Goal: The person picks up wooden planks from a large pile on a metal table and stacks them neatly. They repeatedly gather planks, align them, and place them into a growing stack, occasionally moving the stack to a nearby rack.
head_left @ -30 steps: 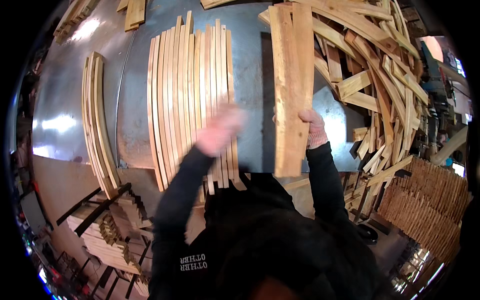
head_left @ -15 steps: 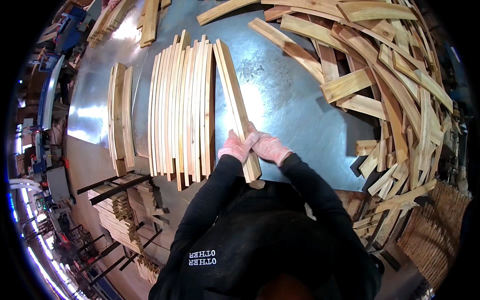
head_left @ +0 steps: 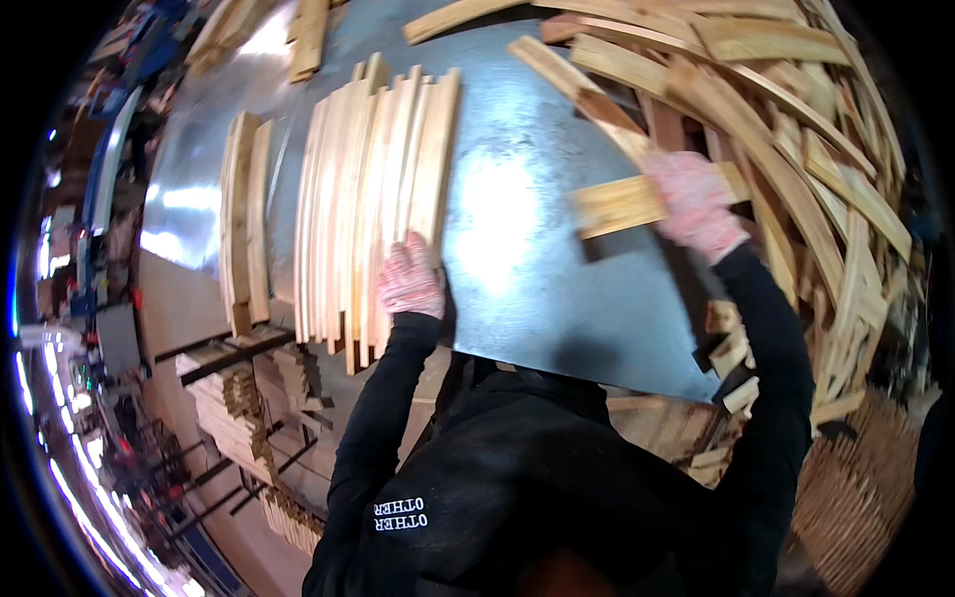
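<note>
A row of pale wooden slats (head_left: pixel 343 209) stands side by side on the metal table, their ends uneven. At the row's right end, my left hand (head_left: pixel 411 279), in a pink-and-white glove, grips the near part of the rightmost slat (head_left: pixel 436 149), fingers over its top. That slat leans slightly against the others. My right hand (head_left: pixel 694 204), gloved alike and a little blurred, is closed round a short, wide wooden board (head_left: pixel 615 207) at the edge of the loose pile. The board lies crosswise, its left end sticking out over the table; my fingers hide its middle.
A jumbled pile of curved wooden pieces (head_left: pixel 796 149) covers the table's right side. A few slats (head_left: pixel 239 219) stand farther left, with more boards (head_left: pixel 308 40) at the far left. Below the table's left edge, a dark metal rack (head_left: pixel 239 360) stands beside stacked wood (head_left: pixel 229 413).
The slat that both hands held has joined the right end of the row, with my left hand on it. My right hand has moved right and taken hold of a board at the pile.
</note>
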Demonstrator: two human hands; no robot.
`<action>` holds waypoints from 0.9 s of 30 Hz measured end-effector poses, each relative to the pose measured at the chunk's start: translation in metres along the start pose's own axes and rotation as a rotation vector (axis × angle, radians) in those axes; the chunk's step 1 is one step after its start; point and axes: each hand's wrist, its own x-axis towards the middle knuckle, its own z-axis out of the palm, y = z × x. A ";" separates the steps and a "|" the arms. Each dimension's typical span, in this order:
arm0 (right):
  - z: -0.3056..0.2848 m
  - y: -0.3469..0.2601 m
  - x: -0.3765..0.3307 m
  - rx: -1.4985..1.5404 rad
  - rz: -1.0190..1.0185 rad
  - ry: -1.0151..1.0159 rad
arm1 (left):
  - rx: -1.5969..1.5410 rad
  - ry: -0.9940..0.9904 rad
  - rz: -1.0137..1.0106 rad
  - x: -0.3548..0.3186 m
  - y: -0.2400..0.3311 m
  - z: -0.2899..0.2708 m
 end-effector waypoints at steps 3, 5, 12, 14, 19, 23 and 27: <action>-0.045 -0.108 0.052 0.353 -0.080 0.154 | -0.091 0.153 0.179 0.003 0.012 -0.003; -0.081 -0.157 0.080 0.700 -0.071 0.091 | -0.313 0.182 0.314 0.010 0.030 -0.028; -0.080 -0.097 0.065 0.523 0.103 0.309 | -1.663 -0.237 0.130 0.041 0.106 -0.065; -0.059 -0.042 0.032 -0.133 0.422 -0.260 | -1.941 -0.288 -0.036 0.048 0.098 -0.027; -0.048 0.034 -0.037 -0.249 0.639 -0.599 | -1.533 -0.307 -0.534 0.048 0.106 0.014; -0.040 -0.004 0.015 -0.049 0.500 -0.595 | -1.072 -0.566 -0.722 0.037 0.107 0.011; 0.011 0.008 -0.040 -0.249 0.431 -0.645 | -0.572 -0.360 -0.415 0.033 0.072 0.036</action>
